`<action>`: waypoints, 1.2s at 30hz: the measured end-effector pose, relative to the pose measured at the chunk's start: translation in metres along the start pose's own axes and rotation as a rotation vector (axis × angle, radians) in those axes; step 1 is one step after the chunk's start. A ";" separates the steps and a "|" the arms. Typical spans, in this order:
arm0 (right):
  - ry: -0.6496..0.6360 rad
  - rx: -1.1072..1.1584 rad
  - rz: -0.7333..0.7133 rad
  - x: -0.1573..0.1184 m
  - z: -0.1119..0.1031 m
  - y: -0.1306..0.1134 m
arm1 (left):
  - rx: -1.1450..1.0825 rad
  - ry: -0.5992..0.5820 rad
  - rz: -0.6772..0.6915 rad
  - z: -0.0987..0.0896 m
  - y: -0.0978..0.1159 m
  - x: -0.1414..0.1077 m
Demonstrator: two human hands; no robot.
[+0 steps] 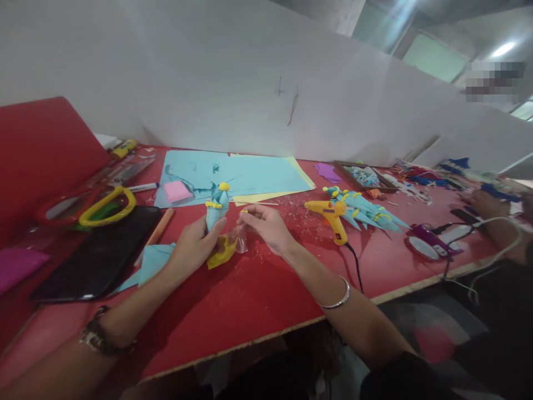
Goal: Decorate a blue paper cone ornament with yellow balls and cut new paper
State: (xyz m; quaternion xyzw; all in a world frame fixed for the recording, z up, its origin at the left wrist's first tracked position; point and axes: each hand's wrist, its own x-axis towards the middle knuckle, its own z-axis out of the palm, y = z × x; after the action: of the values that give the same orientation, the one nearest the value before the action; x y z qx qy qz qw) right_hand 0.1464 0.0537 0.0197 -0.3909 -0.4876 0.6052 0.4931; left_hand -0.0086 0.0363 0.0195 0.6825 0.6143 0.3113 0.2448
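My left hand [197,241] is closed around a light blue paper figure [217,208], a cone shape with yellow clay bands and a yellow ball at its top. To its right, my right hand [268,228] pinches a small bit of yellow clay [244,211] between thumb and fingertips. Below and between the hands lies a lump of yellow clay [222,253] in a clear plastic wrapper. Farther right, several similar blue paper figures [366,208] with yellow trim lie in a bunch beside a yellow hot glue gun [335,214].
Blue paper sheets [258,172] lie at the back by the white wall. Yellow-handled scissors [110,208], a black tablet-like slab [100,255] and a pink block [177,191] are at left. A wooden tray [364,176] and a purple device [435,241] with cables are at right, near another person's arm.
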 end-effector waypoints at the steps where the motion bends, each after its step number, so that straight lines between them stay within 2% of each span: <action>1: -0.001 -0.006 0.000 0.000 0.000 0.000 | -0.003 -0.001 0.000 0.000 0.000 0.000; 10: -0.057 0.003 0.008 0.000 0.001 0.000 | -0.010 0.006 0.014 0.000 0.002 0.000; 19: -0.046 0.308 0.230 0.003 -0.004 -0.006 | -0.024 -0.029 0.012 -0.002 0.005 -0.001; 29: -0.034 0.240 0.121 0.004 -0.009 0.002 | -0.025 -0.036 0.010 -0.002 0.004 -0.001; 36: -0.003 0.274 0.154 0.005 -0.007 0.001 | -0.048 -0.057 0.018 0.000 0.000 0.000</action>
State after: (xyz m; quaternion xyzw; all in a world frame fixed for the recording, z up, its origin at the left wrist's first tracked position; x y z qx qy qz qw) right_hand 0.1515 0.0596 0.0169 -0.3553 -0.3700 0.7025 0.4932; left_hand -0.0084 0.0366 0.0196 0.6906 0.5933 0.3083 0.2758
